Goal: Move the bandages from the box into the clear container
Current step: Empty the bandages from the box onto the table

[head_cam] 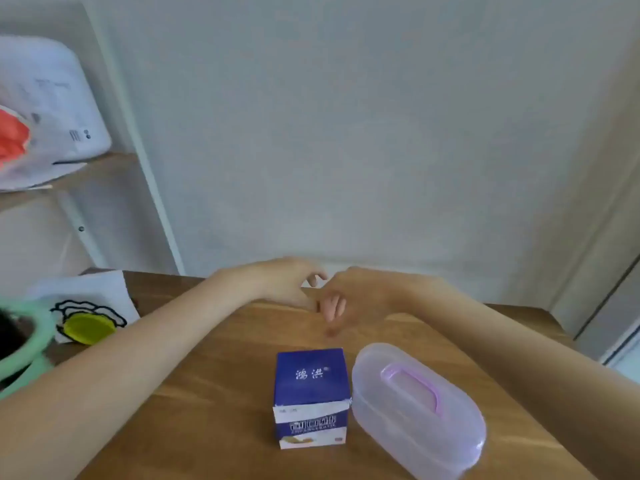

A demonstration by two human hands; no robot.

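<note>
On wooden tabletop [214,393], near edge: blue-and-white bandage box [311,398], upright, flaps closed; just beside it, to its right, clear oval container [417,410] with pink handle [412,386] on a lid fully seated; whether the two touch, not discernible. Beyond both, at far side of table: left hand [287,282] and right hand [356,296], brought together and touching, well apart from box and container; fingers of both loosely curled, fingertips [332,308] of right hand folded inward toward palm; blurred, so exact finger posture not resolvable; apparently holding nothing. At left margin: white printed cloth [90,299] with yellow-green motif, green ring-shaped object [24,355], partly cut off; on shelf above, white plastic bag [45,109].

Task progress, judged from layout: nothing yet done; no bandages visible outside box, presumably all inside it; container apparently empty behind its hazy wall. Remaining: opening of box, removal of lid, transfer of every bandage.
</note>
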